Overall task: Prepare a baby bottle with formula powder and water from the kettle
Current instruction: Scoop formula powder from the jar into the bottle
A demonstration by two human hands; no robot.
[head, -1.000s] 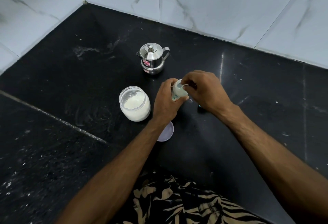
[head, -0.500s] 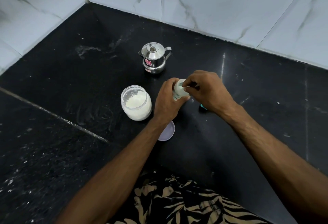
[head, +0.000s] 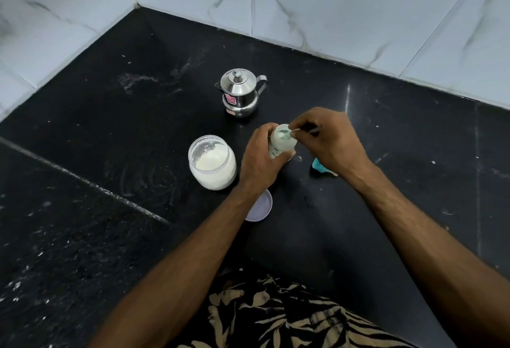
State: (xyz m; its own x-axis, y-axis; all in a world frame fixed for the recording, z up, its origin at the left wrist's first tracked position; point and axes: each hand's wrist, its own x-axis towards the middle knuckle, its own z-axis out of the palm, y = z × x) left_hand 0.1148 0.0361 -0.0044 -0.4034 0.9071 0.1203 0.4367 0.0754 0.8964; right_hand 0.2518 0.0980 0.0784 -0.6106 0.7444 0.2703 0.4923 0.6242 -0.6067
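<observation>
My left hand (head: 260, 158) grips the small clear plastic baby bottle (head: 281, 142) upright on the black stone tabletop (head: 110, 132), while my right hand (head: 328, 138) pinches a thin spoon handle (head: 313, 131) over its open mouth. The open clear jar of white formula powder (head: 212, 162) sits just left, and the little steel kettle (head: 240, 93) stands behind.

The left hand (head: 260, 154) hides the bottle's (head: 281, 140) lower body — the right arm covers most of the teal piece (head: 318, 165).
</observation>
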